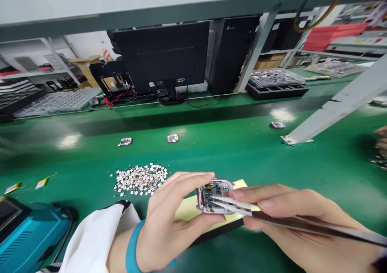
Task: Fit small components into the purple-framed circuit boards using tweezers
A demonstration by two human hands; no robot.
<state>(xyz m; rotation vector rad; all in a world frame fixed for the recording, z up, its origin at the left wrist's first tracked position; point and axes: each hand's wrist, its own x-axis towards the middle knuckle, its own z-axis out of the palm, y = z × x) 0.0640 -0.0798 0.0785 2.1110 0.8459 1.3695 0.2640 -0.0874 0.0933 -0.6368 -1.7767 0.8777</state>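
Note:
My left hand (169, 220), with a teal band at the wrist, grips a small square device housing (215, 194) by its upper and lower edges. The housing has a purple-edged frame, and circuit parts show inside it. My right hand (290, 216) is closed around metal tweezers (242, 209). The tweezer tips lie slightly apart over the inside of the housing; whether they touch or pinch a part I cannot tell. Beneath the hands is a yellow pad (190, 208) with a dark edge. A pile of small silvery parts (140, 179) lies left of the housing.
Similar housings (172, 138) lie farther back on the green bench (211, 152). At left are a teal machine (33, 232) and yellow battery-like pieces (41, 183). A monitor (166, 55) and a slanted white post (338, 100) stand behind. Another person's hand (382, 138) shows at far right.

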